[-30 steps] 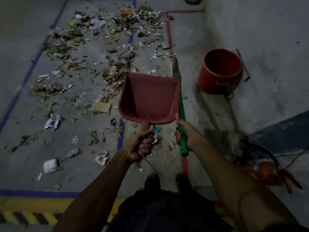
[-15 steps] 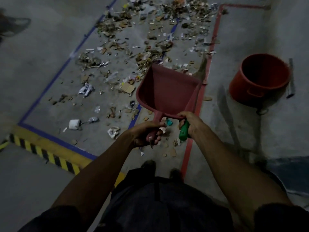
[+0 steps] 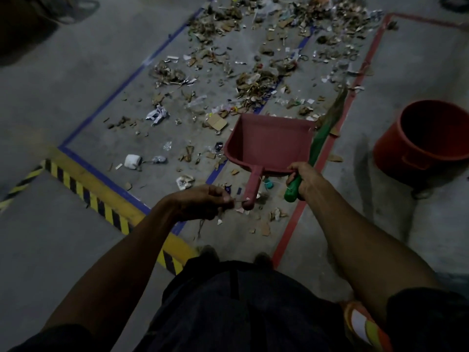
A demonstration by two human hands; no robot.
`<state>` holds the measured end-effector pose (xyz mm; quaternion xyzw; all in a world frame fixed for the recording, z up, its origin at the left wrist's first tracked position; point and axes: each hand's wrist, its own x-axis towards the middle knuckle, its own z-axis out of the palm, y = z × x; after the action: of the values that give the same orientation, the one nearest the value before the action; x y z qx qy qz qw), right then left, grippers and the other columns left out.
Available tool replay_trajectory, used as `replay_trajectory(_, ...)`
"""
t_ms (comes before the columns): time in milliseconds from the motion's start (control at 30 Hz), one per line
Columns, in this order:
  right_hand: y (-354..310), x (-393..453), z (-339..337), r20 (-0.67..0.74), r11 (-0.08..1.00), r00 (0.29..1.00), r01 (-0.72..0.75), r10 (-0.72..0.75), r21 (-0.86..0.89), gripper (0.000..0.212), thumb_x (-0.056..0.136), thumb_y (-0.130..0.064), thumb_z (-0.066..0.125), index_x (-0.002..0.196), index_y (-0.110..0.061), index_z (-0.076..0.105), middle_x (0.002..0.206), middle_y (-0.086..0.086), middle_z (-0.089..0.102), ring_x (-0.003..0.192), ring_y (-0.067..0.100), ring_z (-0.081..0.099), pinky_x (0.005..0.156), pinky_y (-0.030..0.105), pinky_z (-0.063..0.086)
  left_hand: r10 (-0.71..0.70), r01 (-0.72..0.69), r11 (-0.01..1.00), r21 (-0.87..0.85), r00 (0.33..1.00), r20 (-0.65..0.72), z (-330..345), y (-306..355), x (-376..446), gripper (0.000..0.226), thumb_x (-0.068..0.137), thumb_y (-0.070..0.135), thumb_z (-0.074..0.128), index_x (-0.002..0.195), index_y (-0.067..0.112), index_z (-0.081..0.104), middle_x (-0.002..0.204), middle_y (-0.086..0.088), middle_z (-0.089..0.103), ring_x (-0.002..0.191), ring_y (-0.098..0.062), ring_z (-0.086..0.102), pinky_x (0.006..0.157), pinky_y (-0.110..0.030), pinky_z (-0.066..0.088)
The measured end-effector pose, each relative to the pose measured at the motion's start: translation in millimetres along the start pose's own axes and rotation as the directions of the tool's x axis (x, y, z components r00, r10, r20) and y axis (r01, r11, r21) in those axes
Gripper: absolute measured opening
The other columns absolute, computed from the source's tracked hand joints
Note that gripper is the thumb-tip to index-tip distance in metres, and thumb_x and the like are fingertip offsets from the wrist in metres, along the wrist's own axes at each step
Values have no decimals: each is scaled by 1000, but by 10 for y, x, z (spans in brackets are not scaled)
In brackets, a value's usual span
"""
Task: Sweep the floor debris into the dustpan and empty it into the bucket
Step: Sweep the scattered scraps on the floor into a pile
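The red dustpan point(image 3: 269, 146) is empty and held above the floor, mouth pointing away from me. My left hand point(image 3: 200, 203) is just off the end of the pan's handle, fingers pinched on a thin string tied there. My right hand point(image 3: 305, 177) grips the green broom point(image 3: 318, 143) by its handle, and its thumb rests on the pan's back rim. The broom's bristles reach the red tape line. Debris point(image 3: 256, 82) of paper, cardboard scraps and dry leaves covers the floor ahead. The orange bucket point(image 3: 418, 158) stands upright to the right.
A yellow-and-black hazard stripe point(image 3: 101, 199) and a blue tape line point(image 3: 121, 87) border the littered area on the left, and a red tape line point(image 3: 294, 222) on the right. A white cup point(image 3: 131, 161) lies near the stripe. My feet point(image 3: 210, 251) stand just behind the scraps.
My left hand has let go of the dustpan handle and now pinches the string at its end. My right thumb has come onto the pan's rim. My view has swung left.
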<state>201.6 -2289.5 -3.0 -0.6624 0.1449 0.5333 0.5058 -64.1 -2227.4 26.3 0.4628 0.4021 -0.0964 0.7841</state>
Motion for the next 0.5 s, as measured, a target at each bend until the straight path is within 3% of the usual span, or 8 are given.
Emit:
replay_trajectory(100,52,-32,72,-1,1000,1000,-8,8,-23,29,85,2,52,61,-11,42,50,2,38,22,9,32,31,14,30,114,-106,991,81,988,-106,-182,68,-103,14,98,12,47,94,2,57,60,3,52,50,-9,39,49,-21,36)
replay_trajectory(200,103,-115,209,23,1000,1000,-8,9,-6,31,85,2,52,59,-11,42,35,0,39,22,9,33,30,15,31,250,-209,958,195,944,-217,-209,128,-103,17,98,16,50,89,7,59,61,6,50,53,-7,42,54,-21,38)
replay_trajectory(300,139,-216,365,39,1000,999,5,-4,-11,30,85,2,51,59,-10,43,32,1,38,21,10,33,29,14,30,342,-259,930,262,873,-349,-123,61,19,20,97,21,55,84,7,60,71,-6,55,63,-12,50,62,-26,44)
replay_trajectory(400,181,-267,513,40,997,999,-7,3,82,28,84,6,49,62,-9,42,47,3,41,22,7,31,29,13,28,284,-289,955,61,840,-463,-56,-118,159,34,96,30,57,96,-5,60,84,-26,60,71,-28,53,68,-41,46)
replay_trajectory(500,235,-299,649,7,986,1000,-17,16,168,26,84,6,49,65,-11,42,60,2,43,22,6,32,28,12,29,195,-273,959,-81,837,-512,40,-222,166,17,99,10,47,89,5,61,73,-14,57,58,-21,46,54,-31,40)
